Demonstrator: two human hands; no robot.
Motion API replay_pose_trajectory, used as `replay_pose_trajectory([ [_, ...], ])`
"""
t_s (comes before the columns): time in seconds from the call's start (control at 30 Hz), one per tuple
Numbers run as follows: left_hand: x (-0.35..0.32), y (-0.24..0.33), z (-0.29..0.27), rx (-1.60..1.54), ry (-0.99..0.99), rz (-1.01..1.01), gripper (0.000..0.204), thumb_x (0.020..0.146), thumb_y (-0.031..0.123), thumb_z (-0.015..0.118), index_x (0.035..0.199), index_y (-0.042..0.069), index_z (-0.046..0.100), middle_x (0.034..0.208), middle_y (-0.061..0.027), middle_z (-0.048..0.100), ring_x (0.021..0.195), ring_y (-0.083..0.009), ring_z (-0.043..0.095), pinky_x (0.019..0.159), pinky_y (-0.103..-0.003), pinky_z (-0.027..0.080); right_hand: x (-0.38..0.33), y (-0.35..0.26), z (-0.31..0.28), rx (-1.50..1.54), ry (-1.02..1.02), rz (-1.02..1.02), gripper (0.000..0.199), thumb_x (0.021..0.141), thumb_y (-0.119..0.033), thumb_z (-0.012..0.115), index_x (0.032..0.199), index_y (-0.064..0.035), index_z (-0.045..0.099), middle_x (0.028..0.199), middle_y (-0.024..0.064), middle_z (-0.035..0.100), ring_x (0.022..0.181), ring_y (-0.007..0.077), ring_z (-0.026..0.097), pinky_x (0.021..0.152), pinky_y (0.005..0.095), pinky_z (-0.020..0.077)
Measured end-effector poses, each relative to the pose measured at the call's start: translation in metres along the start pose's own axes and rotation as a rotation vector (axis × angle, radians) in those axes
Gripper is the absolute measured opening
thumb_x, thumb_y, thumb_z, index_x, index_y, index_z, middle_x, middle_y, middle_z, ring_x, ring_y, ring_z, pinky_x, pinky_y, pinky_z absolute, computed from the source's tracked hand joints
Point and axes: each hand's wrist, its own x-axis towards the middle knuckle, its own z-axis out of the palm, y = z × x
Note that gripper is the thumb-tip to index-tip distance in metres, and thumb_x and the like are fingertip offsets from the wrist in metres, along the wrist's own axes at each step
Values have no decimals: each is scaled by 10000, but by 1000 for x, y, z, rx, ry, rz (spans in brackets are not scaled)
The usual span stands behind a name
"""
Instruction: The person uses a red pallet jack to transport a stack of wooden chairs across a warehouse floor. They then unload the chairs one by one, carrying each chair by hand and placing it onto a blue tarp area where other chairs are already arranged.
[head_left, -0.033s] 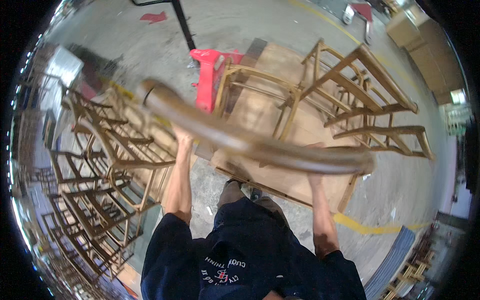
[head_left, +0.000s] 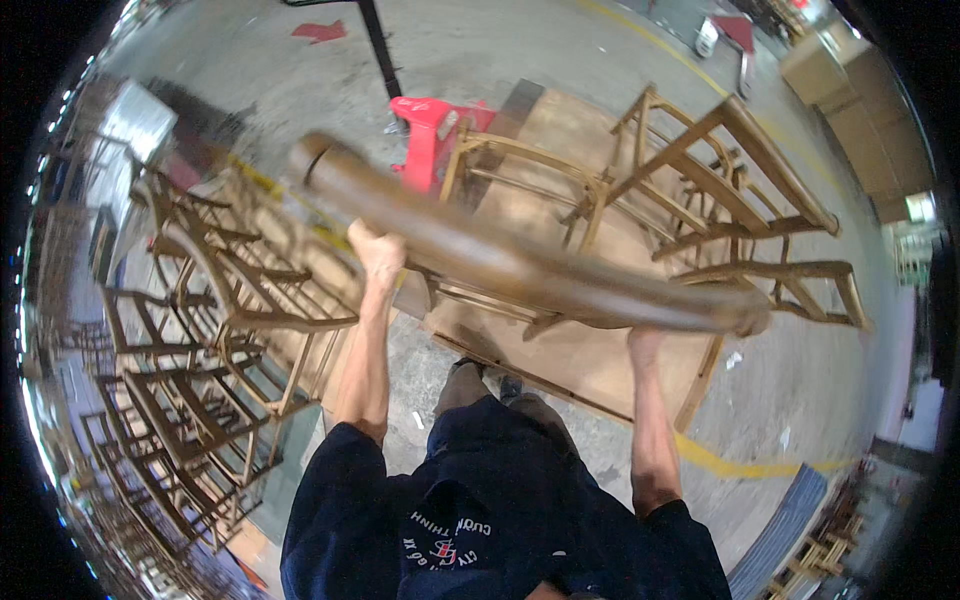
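Observation:
A brown wooden chair frame (head_left: 470, 255) is held up in front of me, its thick curved top rail closest and blurred. My left hand (head_left: 378, 252) is closed on it near the rail's left part, thumb showing and fingers hidden. At the right part, my right hand (head_left: 645, 342) grips the frame from below, its fingers mostly covered by the rail. Thinner wooden members of the frame show under the rail. Beyond it, another wooden chair frame (head_left: 525, 150) stands on a flat wooden pallet board (head_left: 580, 370).
More chair frames (head_left: 745, 165) stand at the right of the board. Many chairs (head_left: 240, 320) are crowded on my left. A red pallet jack (head_left: 425, 130) with a black handle is at the far side. Cardboard boxes (head_left: 850, 110) are stacked far right, and grey slats (head_left: 780, 530) lie near right.
The held chair frame has shifted slightly up and to the right, with both hands still on it. More of my left hand shows now, while the right hand's fingers have become hidden behind the rail.

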Motion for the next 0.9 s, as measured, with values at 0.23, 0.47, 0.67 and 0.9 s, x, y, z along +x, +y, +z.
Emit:
replay_pose_trajectory([
  [0.23,-129,131,-47,113,119,-57,297,729,169,779,941,-26,705,834,-44,708,734,-93,607,694,-278,503,-39,-53,-71,540,-34,155,234,827,-127,651,1014,-17,564,812,93,597,704,198,588,641,346,509],
  [0.47,-291,225,-100,163,357,14,250,716,172,777,837,-19,668,721,-13,656,673,-72,557,631,-266,475,-89,-118,-132,663,-240,200,170,824,-98,626,938,14,568,796,108,571,724,202,566,645,354,497],
  [0.67,-407,247,-165,185,621,124,217,723,162,770,783,2,636,656,-4,591,616,-81,508,589,-263,446,-137,-116,-116,715,-305,55,202,818,-85,589,980,33,567,827,132,577,741,225,571,647,360,494],
  [0.9,-569,247,-249,262,971,72,251,718,185,770,764,-11,621,654,-11,577,617,-99,497,576,-286,437,-233,-156,-73,669,-701,122,158,791,-68,574,920,24,582,756,127,571,679,236,565,621,352,484],
])
